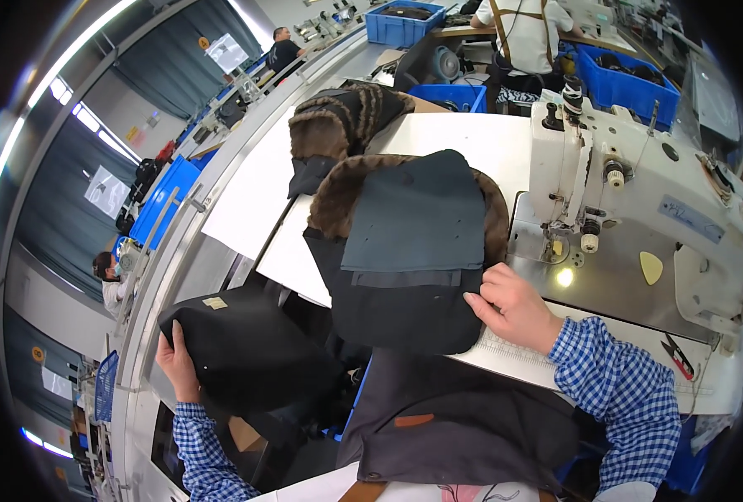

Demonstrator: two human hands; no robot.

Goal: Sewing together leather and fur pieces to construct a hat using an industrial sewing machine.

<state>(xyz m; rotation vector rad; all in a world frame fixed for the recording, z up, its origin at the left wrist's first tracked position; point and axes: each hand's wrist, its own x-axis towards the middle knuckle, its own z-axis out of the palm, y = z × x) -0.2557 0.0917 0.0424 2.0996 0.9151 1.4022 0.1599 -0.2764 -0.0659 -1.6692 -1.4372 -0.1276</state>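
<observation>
At the left, my left hand (176,364) grips the edge of a black cloth piece (254,351) with a small pale tag, holding it off the table's side. My right hand (513,305) has its fingers curled and its thumb at the right edge of a fur-lined black cloth piece (405,314), which lies on the white sewing table (472,134). A dark blue-grey panel (417,213) covers much of its top. Brown fur shows around the rim. Right of it stands a white sewing machine (630,184).
More fur-trimmed pieces (346,125) lie stacked behind. Red-handled thread snips (679,356) and a pale yellow chalk-like piece (651,268) rest at the right. Dark cloth (472,418) covers my lap. Blue bins (626,79) and a co-worker (522,38) are farther back.
</observation>
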